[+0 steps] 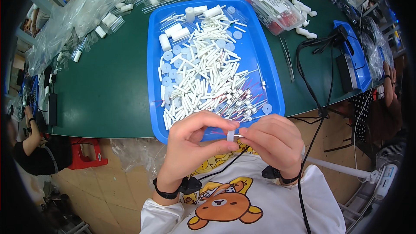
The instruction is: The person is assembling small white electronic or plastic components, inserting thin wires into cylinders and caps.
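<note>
Over the near edge of the blue tray (152,82), my left hand (190,136) pinches a translucent round disc (230,136) edge-on between thumb and forefinger. My right hand (277,141) is closed on a thin metal-tipped part (237,136) that meets the disc from the right; its fingers hide most of it. Fine red wires show left of the disc. Many short white tubes (203,78) fill the tray, with flat translucent discs (167,81) among them. Thin rods with red wires (245,104) lie bunched near my right hand. Thicker white cylinders (164,42) sit at the tray's far end.
Tweezers (287,58) lie right of the tray on the green table (95,86). A clear plastic box (273,6) stands behind them. Black cables (323,108) hang at the right. Plastic bags (82,13) and clear tubes cover the far left. Other people sit at both sides.
</note>
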The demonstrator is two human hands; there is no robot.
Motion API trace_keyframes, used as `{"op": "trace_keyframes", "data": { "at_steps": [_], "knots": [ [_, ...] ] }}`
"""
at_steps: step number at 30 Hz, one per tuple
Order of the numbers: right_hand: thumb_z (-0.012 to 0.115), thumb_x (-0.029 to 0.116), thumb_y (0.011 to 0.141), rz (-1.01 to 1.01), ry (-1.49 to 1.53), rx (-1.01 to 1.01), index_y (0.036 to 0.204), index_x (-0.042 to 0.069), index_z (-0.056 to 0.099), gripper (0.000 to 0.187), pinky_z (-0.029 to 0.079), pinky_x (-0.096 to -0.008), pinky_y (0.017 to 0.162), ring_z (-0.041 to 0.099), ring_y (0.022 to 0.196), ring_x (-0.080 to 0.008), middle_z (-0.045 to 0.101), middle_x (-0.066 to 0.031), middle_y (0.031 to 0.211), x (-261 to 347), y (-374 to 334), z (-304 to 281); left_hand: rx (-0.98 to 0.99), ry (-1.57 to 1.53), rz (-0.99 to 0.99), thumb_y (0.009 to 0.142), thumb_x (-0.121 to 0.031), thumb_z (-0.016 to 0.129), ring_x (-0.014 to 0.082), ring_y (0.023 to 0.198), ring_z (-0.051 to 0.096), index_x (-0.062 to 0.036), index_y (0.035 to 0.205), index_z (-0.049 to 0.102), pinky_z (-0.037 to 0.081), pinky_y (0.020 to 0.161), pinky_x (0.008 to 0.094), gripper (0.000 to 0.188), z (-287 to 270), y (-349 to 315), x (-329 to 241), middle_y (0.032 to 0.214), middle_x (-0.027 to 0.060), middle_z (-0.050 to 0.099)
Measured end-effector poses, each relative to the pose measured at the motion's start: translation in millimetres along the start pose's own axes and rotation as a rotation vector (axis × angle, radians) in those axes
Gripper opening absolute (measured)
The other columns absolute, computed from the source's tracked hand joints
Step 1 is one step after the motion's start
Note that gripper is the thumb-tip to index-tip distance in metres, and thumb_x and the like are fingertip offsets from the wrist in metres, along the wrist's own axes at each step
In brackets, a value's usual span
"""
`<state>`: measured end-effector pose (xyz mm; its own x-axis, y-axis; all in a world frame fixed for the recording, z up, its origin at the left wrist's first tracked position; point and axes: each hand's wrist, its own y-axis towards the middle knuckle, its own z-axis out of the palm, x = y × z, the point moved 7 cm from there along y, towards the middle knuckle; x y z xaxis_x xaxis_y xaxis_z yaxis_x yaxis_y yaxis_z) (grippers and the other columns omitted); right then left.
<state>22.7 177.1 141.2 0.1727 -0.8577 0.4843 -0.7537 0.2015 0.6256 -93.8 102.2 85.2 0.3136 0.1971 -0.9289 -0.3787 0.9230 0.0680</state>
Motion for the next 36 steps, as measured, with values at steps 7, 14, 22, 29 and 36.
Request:
{"op": "trace_keyframes", "data": {
  "at_steps": [7, 14, 22, 29, 36],
  "knots": [
    [0.072, 0.004, 0.067, 0.19, 0.206, 0.07, 0.085, -0.002, 0.064, 0.021, 0.045, -0.0267, 0.051, 0.06, 0.059, -0.02, 0.062, -0.0087, 0.07, -10, -3, 3, -0.025, 0.174, 0.143, 0.054, 0.008, 0.079, 0.0227, 0.081, 0.063, 0.0018, 0.079, 0.065, 0.05, 0.074, 0.032, 0.03, 1, 0, -9, 0.08, 0.0128, 0.065],
    [0.066, -0.002, 0.076, 0.605, 0.542, 0.073, 0.087, -0.001, 0.067, 0.011, 0.045, -0.0239, 0.049, 0.06, 0.057, -0.0134, 0.062, -0.0086, 0.069, -25, -20, 20, -0.006, 0.378, 0.194, 0.053, 0.005, 0.079, 0.0209, 0.075, 0.064, 0.0009, 0.076, 0.066, 0.049, 0.07, 0.0314, 0.026, 1, 0, -16, 0.077, 0.0127, 0.066],
    [0.06, 0.001, 0.084, 1.067, 0.959, 0.082, 0.091, -0.006, 0.065, 0.011, 0.048, -0.0213, 0.048, 0.06, 0.058, -0.0112, 0.064, -0.0107, 0.078, -31, -37, 37, 0.02, 0.409, 0.214, 0.062, 0.0, 0.077, 0.0177, 0.075, 0.063, 0.0, 0.081, 0.067, 0.049, 0.067, 0.0277, 0.022, -2, -1, -11, 0.082, 0.0091, 0.067],
    [0.058, -0.001, 0.085, 1.014, 1.013, 0.093, 0.094, -0.008, 0.06, 0.012, 0.051, -0.0235, 0.056, 0.062, 0.066, -0.0132, 0.064, -0.0122, 0.085, -30, -41, 36, 0.026, 0.516, 0.178, 0.059, -0.002, 0.079, 0.0167, 0.077, 0.061, -0.001, 0.09, 0.066, 0.049, 0.069, 0.0275, 0.034, 2, -1, -16, 0.083, 0.0101, 0.065],
    [0.055, -0.006, 0.084, 0.949, 1.125, 0.026, 0.107, -0.007, 0.053, 0.023, 0.051, -0.0255, 0.061, 0.062, 0.07, -0.0166, 0.062, -0.0123, 0.083, -35, -43, 29, -0.097, 0.469, 0.127, 0.073, -0.001, 0.067, 0.0155, 0.073, 0.059, -0.001, 0.12, 0.05, 0.046, 0.072, 0.0277, 0.051, -3, -2, -24, 0.085, 0.0094, 0.066]
  ]
}}
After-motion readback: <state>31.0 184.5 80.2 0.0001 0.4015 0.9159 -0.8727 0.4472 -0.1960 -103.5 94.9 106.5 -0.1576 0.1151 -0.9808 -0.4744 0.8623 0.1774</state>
